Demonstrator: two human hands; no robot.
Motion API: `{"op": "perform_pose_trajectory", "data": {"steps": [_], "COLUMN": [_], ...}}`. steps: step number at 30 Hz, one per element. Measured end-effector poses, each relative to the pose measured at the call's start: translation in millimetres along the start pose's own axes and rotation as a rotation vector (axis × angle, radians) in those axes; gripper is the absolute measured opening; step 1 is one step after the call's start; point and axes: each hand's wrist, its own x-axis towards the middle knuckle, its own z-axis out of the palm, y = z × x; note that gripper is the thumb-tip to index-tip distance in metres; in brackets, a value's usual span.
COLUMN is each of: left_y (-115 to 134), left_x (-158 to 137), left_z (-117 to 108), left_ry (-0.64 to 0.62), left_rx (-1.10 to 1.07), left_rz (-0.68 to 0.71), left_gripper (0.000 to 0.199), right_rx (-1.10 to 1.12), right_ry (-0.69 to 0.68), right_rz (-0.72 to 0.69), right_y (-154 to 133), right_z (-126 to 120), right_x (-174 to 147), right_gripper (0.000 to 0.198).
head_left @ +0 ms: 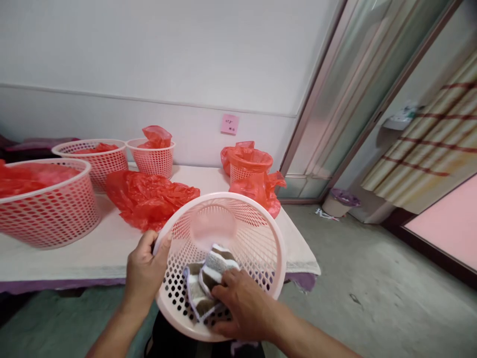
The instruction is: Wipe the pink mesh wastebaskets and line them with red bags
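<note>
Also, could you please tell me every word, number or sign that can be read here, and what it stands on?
"45", apparently: pink note on the wall, top handwritten line; its last character is unclear.
Lower line, same note: too small and blurred to read.
Nothing else is readable.

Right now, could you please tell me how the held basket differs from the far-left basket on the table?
The held basket is tilted so its base shows inside, while the far-left basket stands upright on the table. The held basket contains a striped cloth; the far-left basket contains red plastic. The left hand grips the held basket, while no hand touches the far-left basket. Both have perforated walls and pale rims.
</note>
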Motion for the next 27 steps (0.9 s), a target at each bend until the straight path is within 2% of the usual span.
{"op": "perform_pose_trajectory", "data": {"steps": [2,5,7,11,14,17,20,23,27], "left_y": [3,2,1,1,3,4,5,5,1], "left_x": [6,7,2,-12,-18,-19,-20,-24,-30], "left_z": [-2,-4,-5,-5,-5,-6,-5,-4,-4], "left_ry": [-0.017,-0.035,-0.053,-0.089,-0.080,-0.056,-0.024,-0.020,-0.018], "left_rx": [0.009,0.009,0.017,0.081,0.079,0.072,0.063,0.010,-0.120], "left_rz": [0.016,0.005,0.004,-0.001,-0.028,-0.056,-0.073,-0.122,-0.242], "left_gripper": [0.029,0.031,0.030,0.032,0.034,0.034,0.034,0.034,0.039], "right_rx": [0.043,-0.023,-0.127,-0.322,-0.319,-0.215,-0.011,0.246,0.644], "right_ry": [0.008,0.000,-0.034,-0.051,0.011,-0.016,0.003,0.110,0.293], "right_rz": [-0.018,-0.005,0.050,0.227,0.263,0.265,0.297,0.280,0.146], "right_y": [-6,-6,1,21,30,27,15,-1,-24], "right_z": [4,6,4,-3,-3,5,18,25,17], "right_x": [-1,3,9,19,22,24,31,43,51], "right_gripper": [0.052,0.028,0.019,0.020,0.021,0.026,0.033,0.039,0.031]}}
